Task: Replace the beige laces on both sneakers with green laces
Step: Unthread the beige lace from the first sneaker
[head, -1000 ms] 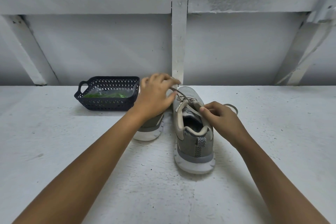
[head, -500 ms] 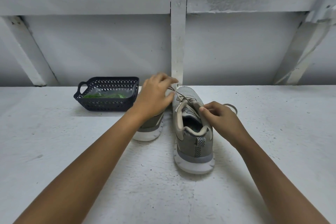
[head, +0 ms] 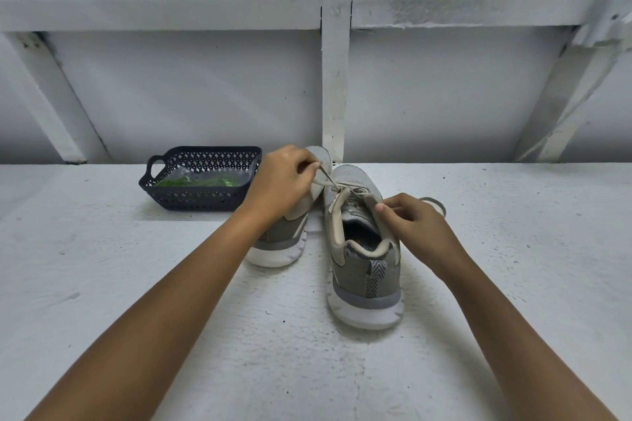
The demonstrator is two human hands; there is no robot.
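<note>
Two grey sneakers with white soles stand side by side on the white surface, heels toward me. The right sneaker [head: 366, 267] carries a beige lace [head: 333, 183] across its tongue. My left hand [head: 282, 183] pinches one strand of that lace and holds it taut up and to the left, above the left sneaker [head: 280, 243], which it partly hides. My right hand [head: 415, 227] grips the right sneaker's collar on its right side, thumb on the rim. A loose loop of lace [head: 434, 203] lies behind that hand. Green laces [head: 198, 182] lie in a clear bag inside the black basket.
The black perforated basket [head: 201, 200] with a handle stands at the back left of the white surface [head: 102, 284]. A white wall with a vertical post [head: 337, 79] and slanted braces rises directly behind the shoes.
My left hand has drawn the beige lace strand farther up and to the left, away from the right sneaker. My right hand stays on the collar.
</note>
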